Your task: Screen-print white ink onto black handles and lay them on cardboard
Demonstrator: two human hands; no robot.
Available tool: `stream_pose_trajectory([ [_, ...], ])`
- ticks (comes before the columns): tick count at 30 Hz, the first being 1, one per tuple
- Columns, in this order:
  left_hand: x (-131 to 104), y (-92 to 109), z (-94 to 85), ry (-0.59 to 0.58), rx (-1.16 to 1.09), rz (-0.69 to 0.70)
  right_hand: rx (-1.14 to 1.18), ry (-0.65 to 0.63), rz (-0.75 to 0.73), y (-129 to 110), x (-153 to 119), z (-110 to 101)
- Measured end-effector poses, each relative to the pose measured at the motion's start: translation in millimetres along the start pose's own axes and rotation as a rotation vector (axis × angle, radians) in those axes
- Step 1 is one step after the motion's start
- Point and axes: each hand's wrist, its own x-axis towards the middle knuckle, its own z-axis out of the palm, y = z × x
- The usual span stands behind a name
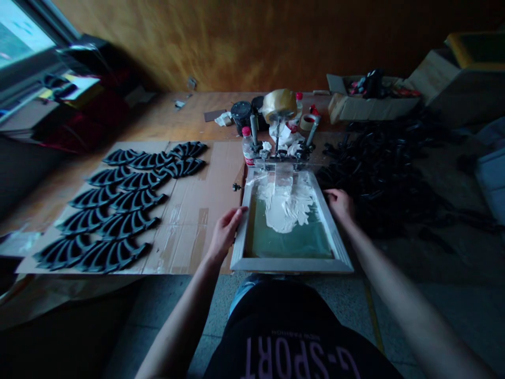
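A screen-printing frame (pixel 343 257) lies flat in front of me, its pale border around a green mesh (pixel 288 245). Thick white ink (pixel 282 208) is smeared over the mesh's upper half, below a clear squeegee-like blade (pixel 284 176). My left hand (pixel 226 231) is closed at the frame's left side, fingertips against its edge. Just beyond the right side, my right hand (pixel 341 204) is closed in a pinch. Dark bits show at both sets of fingertips, but what they hold is too small and hidden to make out.
Black fan-shaped pieces (pixel 114 255) lie in rows on cardboard (pixel 185 226) at left. A heap of black pieces (pixel 379 179) covers the right. Behind the frame stand a clamp stand (pixel 276 152), a tape roll (pixel 279 105), a bottle (pixel 247 147) and a dark tub (pixel 241 117).
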Motion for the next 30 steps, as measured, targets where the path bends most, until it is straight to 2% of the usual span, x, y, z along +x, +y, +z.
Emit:
stream_pose_trajectory([
  [2,-1,-33,2.2,-0.019,0.029,-0.086,-0.038,0.086,0.054,-4,22,-2],
  [4,4,-60,6.7,-0.003,0.074,-0.138,-0.045,0.042,0.012,-26,41,8],
  [7,14,-83,11.2,0.033,0.122,-0.156,-0.021,-0.229,-0.111,-65,52,31],
  [9,17,-89,11.3,0.045,0.137,-0.153,-0.036,-0.375,-0.16,-81,41,39],
  [11,17,-92,10.4,0.048,0.146,-0.15,-0.053,-0.455,-0.245,-87,21,38],
  [13,16,-93,9.9,0.05,0.149,-0.148,-0.022,-0.51,-0.385,-86,2,27],
  [16,15,-95,10.8,0.046,0.142,-0.149,0.076,-0.609,-0.551,-84,-8,11],
  [18,15,-94,11.7,0.029,0.135,-0.144,0.091,-0.605,-0.535,-85,-7,8],
  [20,15,-94,12.3,0.012,0.111,-0.138,0.063,-0.517,-0.47,-88,-10,12],
  [22,15,-93,12.8,0.002,0.075,-0.14,0.039,-0.434,-0.467,-90,-21,18],
  [26,15,-90,13.7,0.013,0.046,-0.167,0.063,-0.458,-0.521,-93,-35,23],
  [28,13,-84,13.1,0.014,0.023,-0.18,0.076,-0.432,-0.44,-95,-20,24],
  [30,8,-70,10.6,0.006,-0.008,-0.186,0.081,-0.356,-0.327,-95,11,24],
])
